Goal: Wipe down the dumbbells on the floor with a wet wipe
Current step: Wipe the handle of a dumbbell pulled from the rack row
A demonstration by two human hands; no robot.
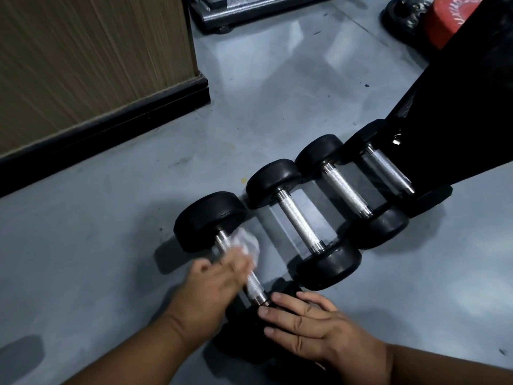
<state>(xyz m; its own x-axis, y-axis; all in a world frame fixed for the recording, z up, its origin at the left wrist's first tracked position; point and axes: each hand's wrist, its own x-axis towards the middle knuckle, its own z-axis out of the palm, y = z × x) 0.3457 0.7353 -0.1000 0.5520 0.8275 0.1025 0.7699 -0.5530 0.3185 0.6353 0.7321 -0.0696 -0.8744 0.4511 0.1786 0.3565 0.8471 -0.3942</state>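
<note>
Chrome on the nearest dumbbell (238, 262) is round and may be rolled across the floor (111, 245) if the near head is released. A wet wipe (248, 244) is pressed on its handle by the left hand (211, 290), grip blurred. The right hand (308, 326) is laid flat, fingers straight, on the near head. Three further dumbbells (302, 223) lie beside it, untouched

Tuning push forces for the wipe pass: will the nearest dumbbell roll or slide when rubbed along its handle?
Probably apt to roll: the nearest dumbbell has round heads lying on smooth floor. That may be why the right hand presses flat on its near head while the left hand rubs the wipe along the handle. Likely heavy, so sliding seems unlikely.
</note>
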